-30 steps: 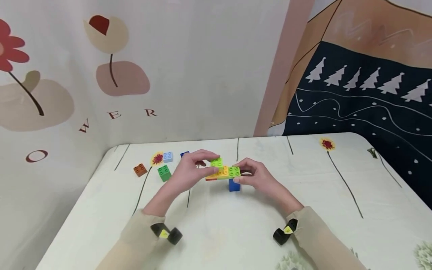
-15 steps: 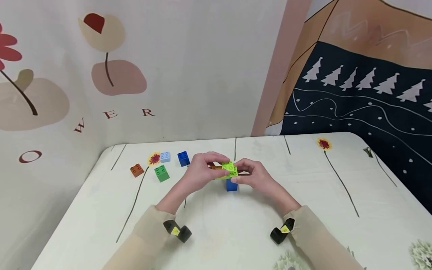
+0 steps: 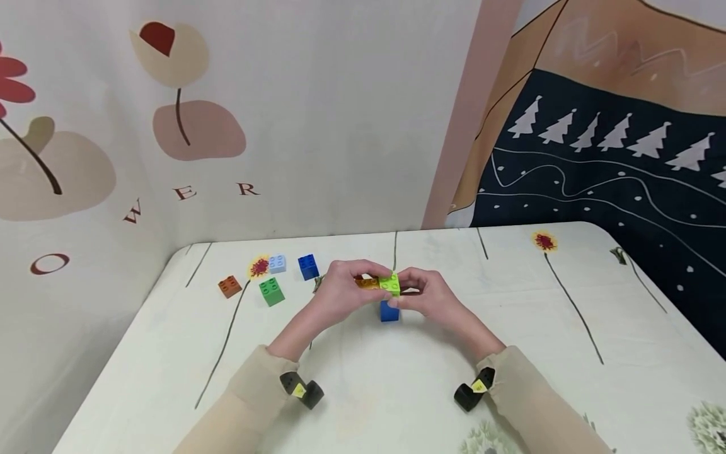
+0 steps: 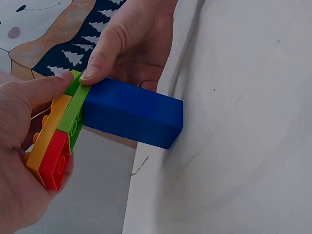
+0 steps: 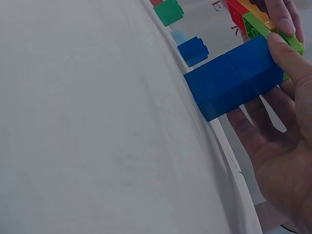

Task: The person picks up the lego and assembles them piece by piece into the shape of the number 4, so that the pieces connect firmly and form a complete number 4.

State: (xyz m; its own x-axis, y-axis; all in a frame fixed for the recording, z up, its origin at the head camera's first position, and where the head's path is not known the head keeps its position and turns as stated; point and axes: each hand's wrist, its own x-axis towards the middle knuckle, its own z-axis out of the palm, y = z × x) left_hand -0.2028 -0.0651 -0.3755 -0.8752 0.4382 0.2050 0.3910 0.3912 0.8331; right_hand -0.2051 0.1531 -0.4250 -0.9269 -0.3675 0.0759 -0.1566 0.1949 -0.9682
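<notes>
My left hand (image 3: 346, 287) and right hand (image 3: 428, 291) meet at a toy brick build. A small lime brick (image 3: 390, 284) lies on its right end, pinched by my left thumb and fingers. Below, a blue brick column (image 4: 131, 109) of two bricks stands upright on the table. My right thumb and fingers grip the build where the lime layer (image 4: 73, 117) meets the blue. A yellow brick (image 4: 46, 141) and, under it, a red brick (image 4: 52, 161) stick out leftward within my left hand. My left palm partly hides them in the head view.
Loose bricks lie on the cloth-covered table (image 3: 363, 391) to the left: an orange-brown brick (image 3: 229, 286), a green brick (image 3: 272, 292), a light blue brick (image 3: 277, 263) and a dark blue brick (image 3: 309, 267). A printed curtain (image 3: 340, 126) hangs behind.
My left hand has moved right with the small lime brick, from above the yellow brick to the build's right end, and lowered it there. My right hand keeps its grip in place.
</notes>
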